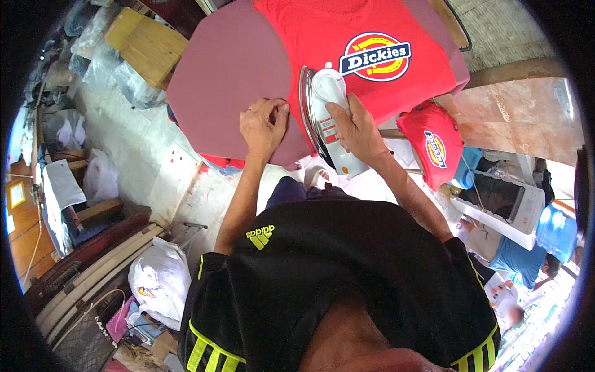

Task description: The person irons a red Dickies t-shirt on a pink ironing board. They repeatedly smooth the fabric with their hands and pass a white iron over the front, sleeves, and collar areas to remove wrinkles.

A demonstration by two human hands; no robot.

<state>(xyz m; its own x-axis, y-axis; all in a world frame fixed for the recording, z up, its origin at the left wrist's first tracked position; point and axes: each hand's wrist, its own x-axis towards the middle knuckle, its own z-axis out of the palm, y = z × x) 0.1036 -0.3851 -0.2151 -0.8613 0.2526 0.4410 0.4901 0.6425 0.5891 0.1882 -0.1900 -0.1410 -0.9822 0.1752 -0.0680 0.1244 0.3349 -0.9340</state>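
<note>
My right hand (358,131) is wrapped round the handle of a white clothes iron (334,156) with a silver soleplate edge. The iron's soleplate side lies toward the left, along the near left edge of a red T-shirt (406,93) with a round printed logo. That shirt is spread over a maroon padded ironing board (223,68). Just left of the iron, my left hand (263,129) rests on the bare padding close to the shirt's edge. Its fingers are bent and drawn together with the thumb; anything between them is hidden.
Another red garment (434,146) with a similar print hangs right of the board. Farther right are a white-framed box (496,195), a blue water jug (556,232) and a person in blue (520,255). At left lie plastic bags (105,68), a wooden board (145,44) and a stuffed white bag (161,282).
</note>
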